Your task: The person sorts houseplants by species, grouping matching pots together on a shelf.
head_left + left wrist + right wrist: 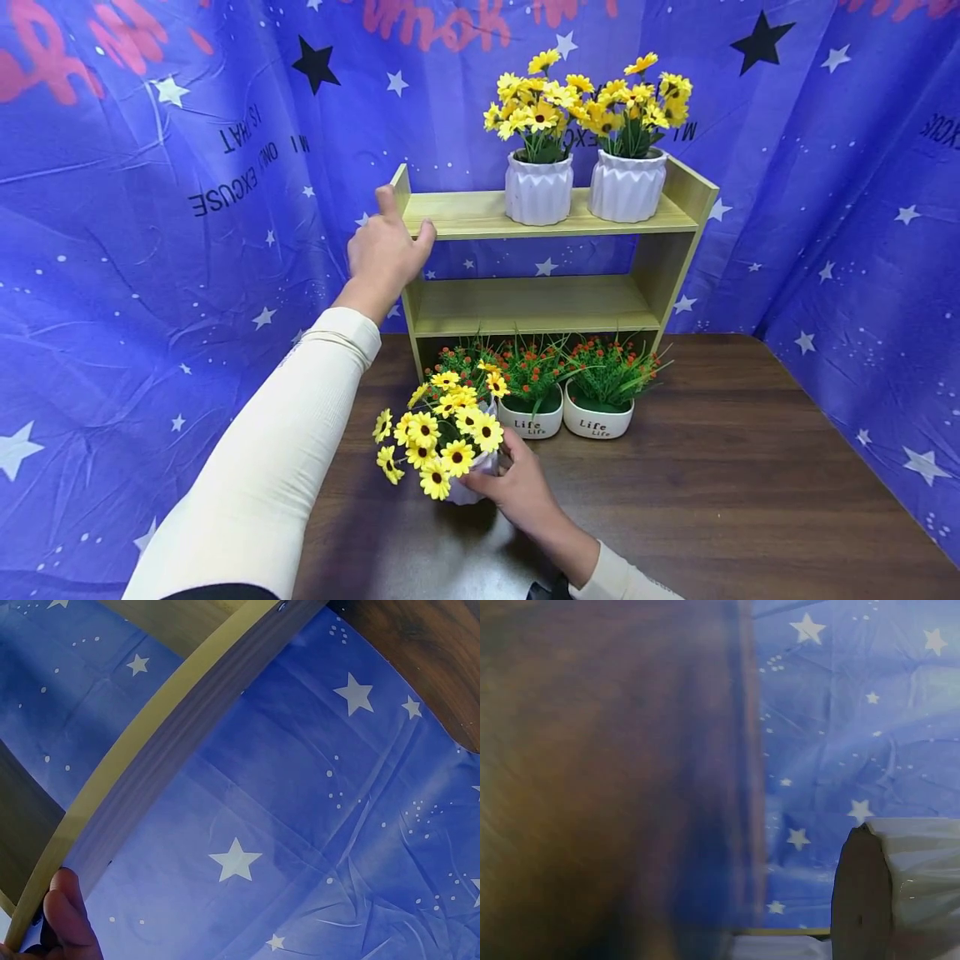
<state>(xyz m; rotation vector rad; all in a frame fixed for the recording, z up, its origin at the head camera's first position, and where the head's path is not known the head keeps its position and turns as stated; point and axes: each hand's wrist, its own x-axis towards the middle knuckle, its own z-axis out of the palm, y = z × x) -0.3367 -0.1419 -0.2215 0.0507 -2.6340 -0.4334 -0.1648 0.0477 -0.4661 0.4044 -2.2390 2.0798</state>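
At the upper left end of the wooden shelf (540, 304), my left hand (386, 246) grips the side panel (142, 757). A finger (66, 904) lies at the panel's edge in the left wrist view. My right hand (521, 483) holds a white ridged flowerpot (465, 492), thumb and fingers on its right side. Yellow daisy-like flowers (442, 425) lean left from this pot and cover much of it. It stands out in front of the shelf. The right wrist view is largely a brown blur, with a pale ridged form (926, 892) with a dark flat end at lower right.
Two similar white pots (538, 190) with yellow flowers stand on the top board. White oval planters (598, 419) with red-dotted greenery line the shelf's foot; the leftmost is mostly hidden by flowers. Blue star-printed curtain (150, 292) surrounds the brown table (750, 467).
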